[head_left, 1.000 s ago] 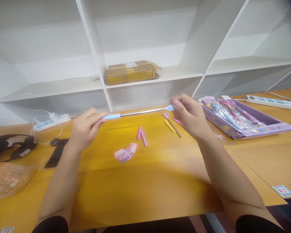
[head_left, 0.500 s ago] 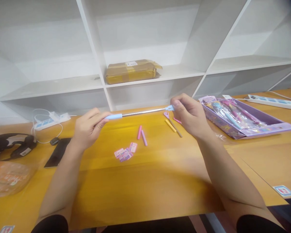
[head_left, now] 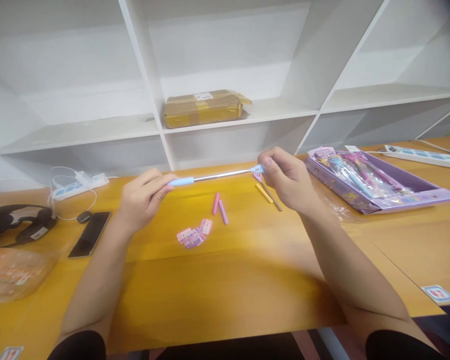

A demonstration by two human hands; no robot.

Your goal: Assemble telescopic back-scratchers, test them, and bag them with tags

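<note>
Clock read from mid-view, 12 at top. Far out between 8 and 9: black U-shaped cushion (head_left: 2,215), orange-printed clear bag (head_left: 17,275) just below. Power strip (head_left: 69,190) with cables at 9; dark phone (head_left: 90,235) slightly lower, on the wooden bench (head_left: 225,285). Left hand (head_left: 144,200) at 9, thumb and fingers pinching the light-blue handle (head_left: 183,181) of a metal rod (head_left: 222,175). Rod at dead centre, raised over the bench, tilting slightly up toward 3. Printed cards (head_left: 194,238) at 7, overlapping. Taped parcel (head_left: 206,110) on the shelf (head_left: 273,111), near 12. Pink tube (head_left: 216,203) and purple tube (head_left: 223,212) at 6, close together. Yellow tube (head_left: 264,193) and lilac-headed stick (head_left: 275,201) near 4. Right hand (head_left: 285,175) at 3, gripping the rod's light-blue end piece (head_left: 257,169). Open purple box (head_left: 416,199), also at 3, holds wrapped sticks (head_left: 367,172); second power strip (head_left: 423,156) behind.
</note>
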